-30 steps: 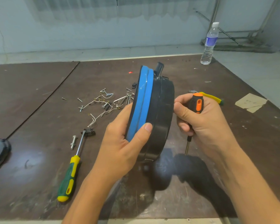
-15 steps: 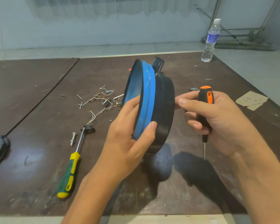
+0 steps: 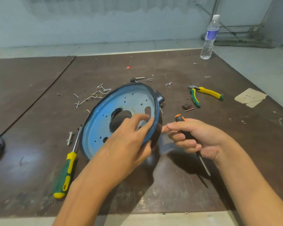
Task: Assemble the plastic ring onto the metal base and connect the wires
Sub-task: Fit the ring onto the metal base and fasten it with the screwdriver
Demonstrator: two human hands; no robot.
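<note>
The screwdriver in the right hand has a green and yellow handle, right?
No. In the head view, the screwdriver in the right hand has an orange and black handle. The green and yellow screwdriver lies on the table.

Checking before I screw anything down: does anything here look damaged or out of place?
The blue metal base has a ragged, uneven edge on its central opening, as if roughly cut. Behind it, loose screws and bent wires lie scattered on the table.
</note>
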